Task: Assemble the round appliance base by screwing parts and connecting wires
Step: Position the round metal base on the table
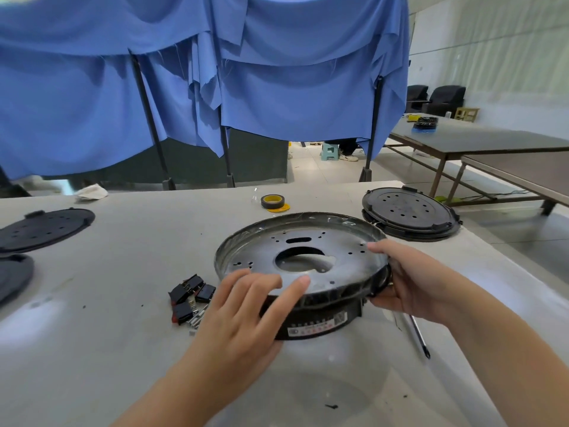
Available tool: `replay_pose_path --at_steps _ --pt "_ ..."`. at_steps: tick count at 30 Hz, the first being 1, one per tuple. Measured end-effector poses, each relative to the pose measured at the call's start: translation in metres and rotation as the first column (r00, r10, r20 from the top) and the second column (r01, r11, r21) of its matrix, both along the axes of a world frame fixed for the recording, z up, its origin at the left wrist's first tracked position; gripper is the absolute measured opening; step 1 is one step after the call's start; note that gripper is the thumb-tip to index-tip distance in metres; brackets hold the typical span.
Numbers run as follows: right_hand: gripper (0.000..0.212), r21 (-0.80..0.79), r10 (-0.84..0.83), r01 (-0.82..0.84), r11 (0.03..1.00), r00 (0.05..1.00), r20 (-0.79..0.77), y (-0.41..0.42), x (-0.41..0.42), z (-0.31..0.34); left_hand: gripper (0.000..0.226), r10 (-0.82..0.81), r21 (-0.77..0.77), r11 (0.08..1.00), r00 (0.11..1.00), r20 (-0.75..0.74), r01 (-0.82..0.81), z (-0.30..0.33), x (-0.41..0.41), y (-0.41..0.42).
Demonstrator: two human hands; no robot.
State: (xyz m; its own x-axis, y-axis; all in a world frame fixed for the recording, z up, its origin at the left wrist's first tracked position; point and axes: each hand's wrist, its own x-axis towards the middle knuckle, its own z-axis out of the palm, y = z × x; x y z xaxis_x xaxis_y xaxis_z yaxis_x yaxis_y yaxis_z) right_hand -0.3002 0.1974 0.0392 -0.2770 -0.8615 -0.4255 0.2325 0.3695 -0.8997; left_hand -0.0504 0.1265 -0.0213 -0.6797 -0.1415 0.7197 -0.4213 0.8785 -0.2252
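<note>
Two hands: left grip (243, 306) & right grip (409, 282) clamped on round base (301, 257); grey table (107, 303), blue drapes (277, 72) behind.

Blue cloth (277, 87) hangs in folds over dark upright poles (151, 118) across the far side from ten to one o'clock. The pale grey table (107, 303) fills the near ground. At two o'clock stand long dark-topped tables (480, 140) on metal legs, with black armchairs (446, 98) and a small wooden stool (467, 114) behind them by a whitish wall (508, 57). The floor (323, 171) is light and tiled, with a pale green step stool (328, 151) at twelve
</note>
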Motion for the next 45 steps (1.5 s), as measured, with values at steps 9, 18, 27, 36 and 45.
replay_pose_path --at_steps 9,18,27,36,45 --pt "0.045 -0.058 -0.012 0.014 0.998 0.999 0.049 -0.013 0.000 0.031 0.077 -0.018 0.186 0.983 0.996 0.090 0.001 0.062 0.001 -0.020" --pt "0.050 -0.102 -0.075 0.095 0.990 0.980 0.185 -0.035 -0.007 0.058 0.085 -0.107 0.425 0.901 0.994 0.037 0.081 0.101 -0.012 -0.045" --pt "0.018 -0.193 -0.080 0.148 0.970 0.943 0.324 -0.055 -0.008 0.073 0.078 -0.105 0.590 0.803 0.994 0.006 0.081 0.123 -0.021 -0.072" --pt "0.015 -0.278 -0.118 0.210 0.937 0.942 0.314 -0.059 -0.004 0.067 0.073 -0.083 0.630 0.772 0.996 -0.034 0.086 0.123 -0.019 -0.071" --pt "0.007 -0.273 -0.055 0.131 0.953 0.962 0.268 -0.037 -0.009 0.038 0.073 -0.047 0.327 0.945 0.997 0.066 0.023 0.098 -0.018 -0.044"
